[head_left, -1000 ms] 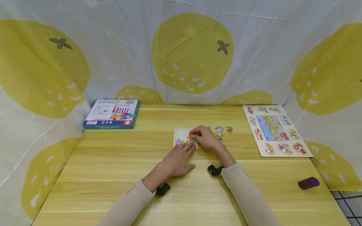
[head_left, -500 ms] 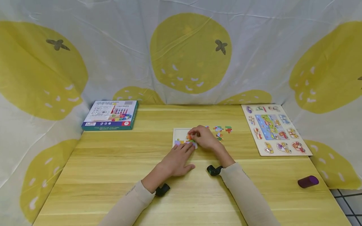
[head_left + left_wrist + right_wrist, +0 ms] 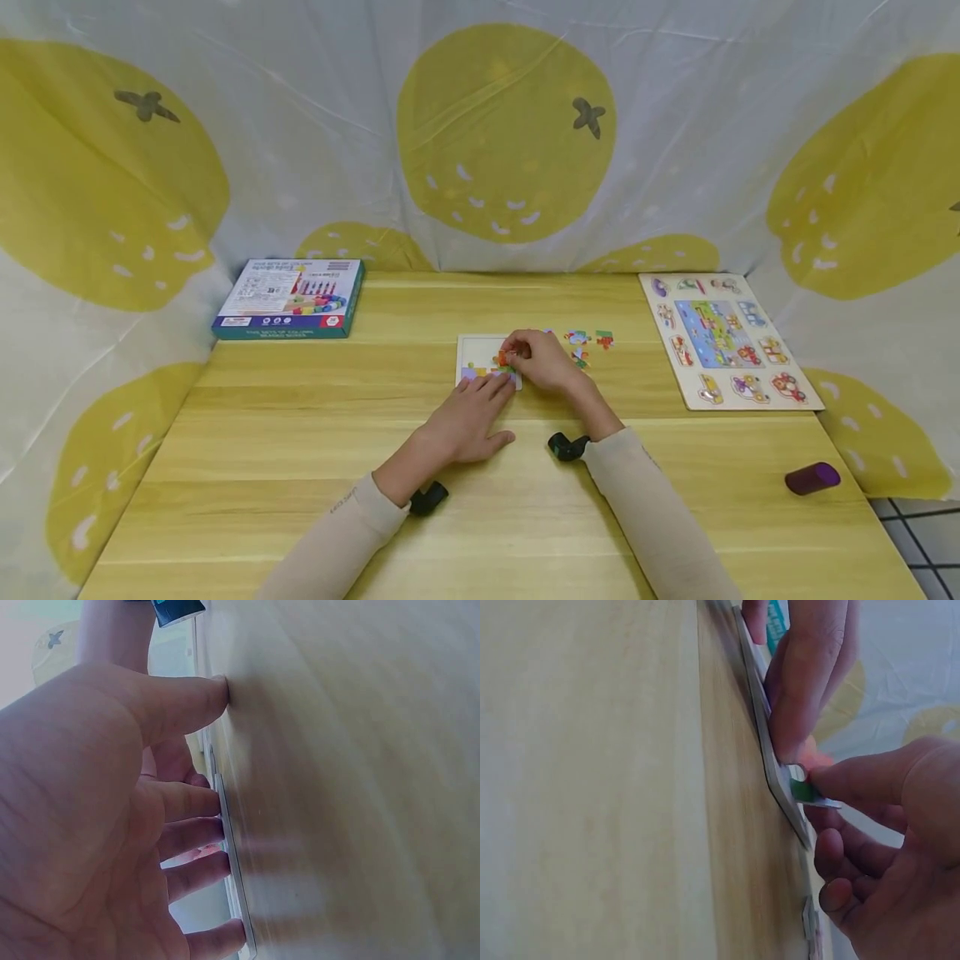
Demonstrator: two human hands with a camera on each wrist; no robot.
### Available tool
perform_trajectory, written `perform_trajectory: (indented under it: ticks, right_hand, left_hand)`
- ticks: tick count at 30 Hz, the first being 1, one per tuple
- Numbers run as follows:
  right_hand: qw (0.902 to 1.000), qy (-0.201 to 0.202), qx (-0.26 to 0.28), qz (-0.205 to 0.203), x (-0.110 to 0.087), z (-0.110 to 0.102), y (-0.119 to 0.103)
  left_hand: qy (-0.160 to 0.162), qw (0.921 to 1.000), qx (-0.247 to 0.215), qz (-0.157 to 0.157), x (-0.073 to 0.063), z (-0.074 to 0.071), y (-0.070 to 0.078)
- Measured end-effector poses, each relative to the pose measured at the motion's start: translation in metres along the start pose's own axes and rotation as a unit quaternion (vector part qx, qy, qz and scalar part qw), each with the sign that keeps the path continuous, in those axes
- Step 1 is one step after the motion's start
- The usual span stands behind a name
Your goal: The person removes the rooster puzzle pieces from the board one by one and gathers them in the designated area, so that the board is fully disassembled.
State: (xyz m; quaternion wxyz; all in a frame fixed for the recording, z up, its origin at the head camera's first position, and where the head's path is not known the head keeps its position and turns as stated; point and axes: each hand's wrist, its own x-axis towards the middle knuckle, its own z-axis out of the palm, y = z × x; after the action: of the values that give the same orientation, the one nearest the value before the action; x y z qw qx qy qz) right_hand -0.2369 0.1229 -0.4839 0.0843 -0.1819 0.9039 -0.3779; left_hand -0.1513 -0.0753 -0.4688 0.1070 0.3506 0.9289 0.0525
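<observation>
A small square jigsaw tray (image 3: 480, 347) lies mid-table, with purple, yellow and green pieces along its near side. My left hand (image 3: 465, 425) rests its outstretched fingers on the tray's near edge, thumb spread to the side. In the left wrist view, the fingertips line up along the tray's rim (image 3: 233, 862). My right hand (image 3: 549, 362) pinches a red and green jigsaw piece (image 3: 501, 358) between thumb and fingers over the tray's right part. The right wrist view shows this jigsaw piece (image 3: 807, 791) tilted up from the tray, partly hidden by the fingers.
Several loose jigsaw pieces (image 3: 577, 337) lie right of the tray, behind the right hand. A boxed bead set (image 3: 288, 297) stands at the back left. A wooden picture puzzle board (image 3: 684, 392) lies at the back right. A dark purple cylinder (image 3: 812, 478) lies near the right edge.
The right hand keeps its pinch on the jigsaw piece and shifts only slightly over the tray. The left hand stays on the near edge. The whole head view drifts a little.
</observation>
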Motion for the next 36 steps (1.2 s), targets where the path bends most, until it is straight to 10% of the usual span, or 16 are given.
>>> perform_trajectory:
  ticks: [21, 36]
  right_hand:
    - [0.9965, 0.041, 0.073, 0.008, -0.006, -0.015, 0.012]
    - [0.9886, 0.108, 0.094, 0.047, -0.052, -0.055, 0.041]
  left_hand:
    - [-0.003, 0.9999, -0.008, -0.008, -0.001, 0.0, 0.0]
    - [0.0, 0.9999, -0.01, -0.005, -0.002, 0.003, -0.001]
